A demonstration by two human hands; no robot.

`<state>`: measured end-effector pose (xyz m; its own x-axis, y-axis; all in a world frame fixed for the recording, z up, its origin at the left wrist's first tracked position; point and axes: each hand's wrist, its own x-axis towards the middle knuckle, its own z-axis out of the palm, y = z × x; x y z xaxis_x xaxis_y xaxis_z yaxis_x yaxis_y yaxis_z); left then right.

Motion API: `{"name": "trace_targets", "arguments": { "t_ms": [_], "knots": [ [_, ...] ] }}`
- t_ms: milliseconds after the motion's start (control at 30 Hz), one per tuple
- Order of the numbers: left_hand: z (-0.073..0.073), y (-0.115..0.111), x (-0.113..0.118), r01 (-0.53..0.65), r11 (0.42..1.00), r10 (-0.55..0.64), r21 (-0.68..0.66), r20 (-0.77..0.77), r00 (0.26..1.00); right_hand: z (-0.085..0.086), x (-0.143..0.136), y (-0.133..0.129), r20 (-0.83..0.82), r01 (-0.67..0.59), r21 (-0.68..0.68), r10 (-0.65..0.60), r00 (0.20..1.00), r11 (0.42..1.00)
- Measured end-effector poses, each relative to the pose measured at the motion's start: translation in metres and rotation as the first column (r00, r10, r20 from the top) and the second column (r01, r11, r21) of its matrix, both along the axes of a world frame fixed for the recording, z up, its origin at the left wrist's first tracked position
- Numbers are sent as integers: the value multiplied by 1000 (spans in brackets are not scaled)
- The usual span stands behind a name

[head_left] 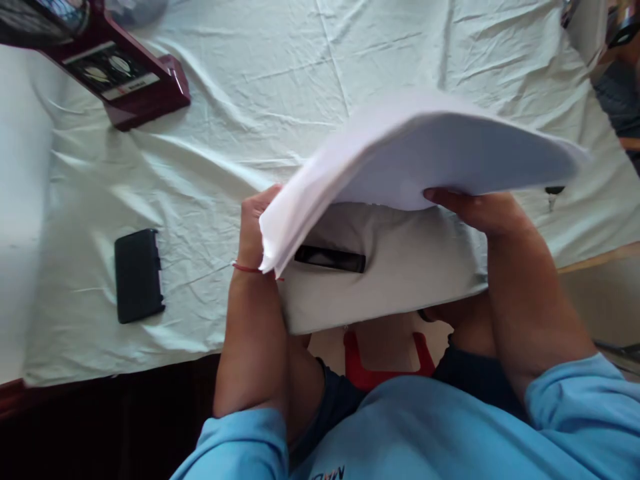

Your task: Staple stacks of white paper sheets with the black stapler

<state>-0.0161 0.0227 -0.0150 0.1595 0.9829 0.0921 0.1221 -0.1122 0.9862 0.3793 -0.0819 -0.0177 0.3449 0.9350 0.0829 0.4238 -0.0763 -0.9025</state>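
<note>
Both my hands hold a thick stack of white paper [430, 150] above the table. The sheets arch upward in the middle and their edges are blurred. My left hand [256, 213] is closed at the left end of the stack, its fingers mostly hidden behind the sheets. At the lower right edge, my right hand [480, 208] grips the stack with its thumb on the near side, the other fingers out of sight beneath. Under the stack lies a grey, cloth-like flat piece [400, 267] with a dark rectangular strip [330, 259] on it.
A pale cloth [280, 80] covers the table. On the left lies a black phone-like case [139, 275], with a maroon stand [145, 87] behind it. A small dark object [553, 192] sits to the right. Below the table edge is a red stool [367, 380].
</note>
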Motion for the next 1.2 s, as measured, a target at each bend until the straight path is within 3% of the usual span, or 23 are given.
{"name": "trace_targets", "arguments": {
  "t_ms": [100,200,333,500,700,900,1067,1200],
  "knots": [
    [-15,5,-1,-89,980,98,176,-40,994,2,0,2,80,-45,30,42,996,999],
    [-24,8,1,-59,982,74,178,-82,994,2,-2,4,73,-68,11,67,995,998],
    [-16,4,8,-35,994,40,106,-50,998,-1,-6,5,-8,-106,39,107,994,994],
    [-4,-5,15,-71,997,69,23,100,993,-2,-10,4,-232,-38,147,72,970,988],
    [-14,-6,19,-147,989,149,-26,247,958,3,-19,8,-467,67,244,56,883,968],
    [-14,-4,22,-186,983,184,-3,164,969,8,-25,6,-556,115,120,-30,830,986],
    [4,-9,28,-59,998,60,-12,133,989,8,-25,7,-570,147,151,-35,821,977],
    [4,-10,28,-21,999,25,-32,136,990,10,-23,9,-604,172,146,-50,796,974]
  ]
}}
